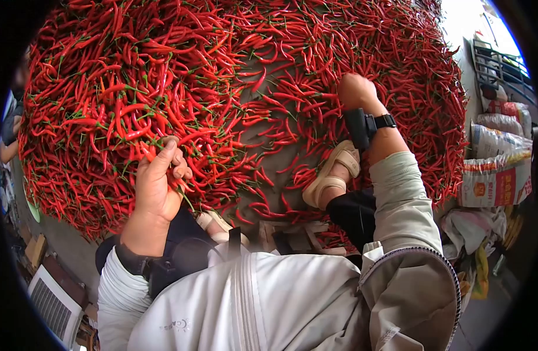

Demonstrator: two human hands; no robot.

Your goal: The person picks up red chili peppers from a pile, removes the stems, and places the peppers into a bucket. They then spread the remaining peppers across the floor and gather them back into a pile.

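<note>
Red chili peppers [105, 70] with green stems lie in a large heap on the left, and more chili peppers [409, 76] spread over the right. At the heap's near edge, my left hand [160, 175] is closed with its thumb against the fingers. Red chili peppers [146, 151] show at its fingertips, and a green stem pokes out below the fingers. Over the right-hand peppers, my right hand [357, 90] is curled like a fist with its back to me. Its fingertips are hidden, so anything in them cannot be made out.
A strip of floor [254, 140] with scattered peppers runs between the piles. Below it is a wooden crate-like frame [292, 234] with peppers inside. Printed sacks [496, 181] stand at the right. Another person's arm [10, 151] shows at the left edge.
</note>
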